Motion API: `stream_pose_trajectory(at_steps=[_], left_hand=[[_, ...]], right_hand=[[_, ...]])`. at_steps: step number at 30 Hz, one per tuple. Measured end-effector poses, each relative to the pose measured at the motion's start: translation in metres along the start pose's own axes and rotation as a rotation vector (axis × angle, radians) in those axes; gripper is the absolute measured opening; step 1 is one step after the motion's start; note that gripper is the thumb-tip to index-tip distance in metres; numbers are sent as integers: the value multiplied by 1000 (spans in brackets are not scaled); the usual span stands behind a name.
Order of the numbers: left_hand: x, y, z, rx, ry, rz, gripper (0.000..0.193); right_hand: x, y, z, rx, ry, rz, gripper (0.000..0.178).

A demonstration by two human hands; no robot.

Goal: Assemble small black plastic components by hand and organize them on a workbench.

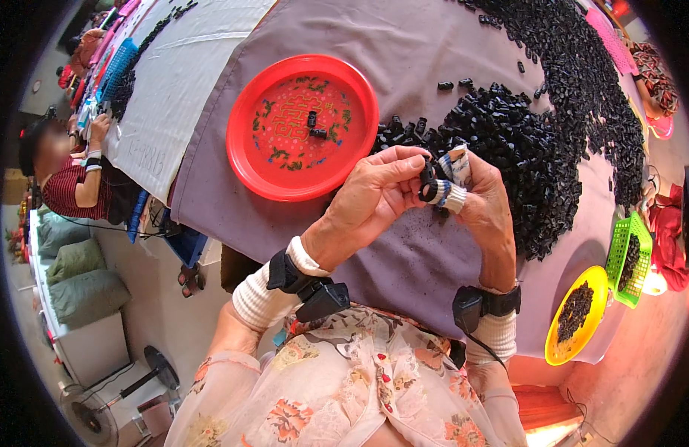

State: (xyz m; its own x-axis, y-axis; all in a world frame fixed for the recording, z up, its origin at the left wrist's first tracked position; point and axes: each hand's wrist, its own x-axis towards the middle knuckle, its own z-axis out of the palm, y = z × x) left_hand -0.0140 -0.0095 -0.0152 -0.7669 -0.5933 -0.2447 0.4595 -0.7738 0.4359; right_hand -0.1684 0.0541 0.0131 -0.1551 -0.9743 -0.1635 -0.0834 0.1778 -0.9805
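My left hand (367, 192) pinches a small black plastic part (427, 171) between thumb and fingertips, over the near edge of a big heap. My right hand (489, 205) closes on the same part from the other side. Knitted white covers with dark stripes (450, 195) wrap some of its fingers and partly hide the grip. The heap of small black plastic parts (501, 141) spreads just beyond both hands. Left of it lies a round red tray (247, 160) with a printed pattern, holding two black parts (318, 134).
A purple-grey cloth (314, 238) covers the table. A yellow dish (559, 350) of dark bits and a green basket (620, 249) stand at the right edge. Another person (80, 179) works at the far left; more people sit at the right. A fan (91, 413) stands lower left.
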Motion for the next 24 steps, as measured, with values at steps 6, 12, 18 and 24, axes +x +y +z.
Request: stream_pose_trajectory(at_steps=[6,12,18,24], left_hand=[[1,2,2,-4,-27,28,17],[1,-1,1,-48,-82,31,20],[0,-3,3,-12,-44,14,29],[1,-6,-3,25,-52,34,28]], right_hand=[[-1,2,-2,99,-46,0,25],[-1,7,0,137,-64,-30,25],[-2,7,1,105,-27,34,26],[-2,9,3,57,23,-44,26]])
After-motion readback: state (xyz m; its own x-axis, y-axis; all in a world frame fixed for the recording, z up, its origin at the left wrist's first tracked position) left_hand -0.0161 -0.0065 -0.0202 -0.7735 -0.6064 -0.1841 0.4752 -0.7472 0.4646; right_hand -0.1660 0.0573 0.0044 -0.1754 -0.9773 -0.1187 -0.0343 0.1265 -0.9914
